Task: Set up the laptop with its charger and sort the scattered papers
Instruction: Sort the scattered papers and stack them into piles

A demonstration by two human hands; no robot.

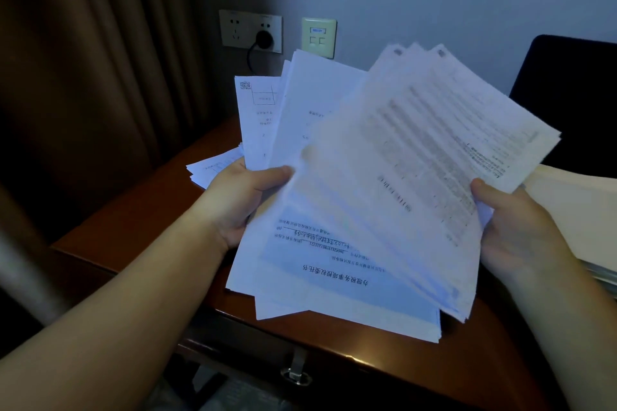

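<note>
We've got a fanned stack of papers up over the desk, both hands on it. Left hand grips the left edge w/ thumb on top; right hand pinches the right edge. More sheets lie on the desk behind. A black plug sits in the wall outlet.

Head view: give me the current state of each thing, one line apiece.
Left hand: grips the fanned papers' left edge.
Right hand: grips their right edge.
Fanned papers: held above the desk, uneven, top sheets blurred.
Loose papers: lying on the desk.
Black plug: seated in the wall socket.
Drawer: appears shut.
</note>
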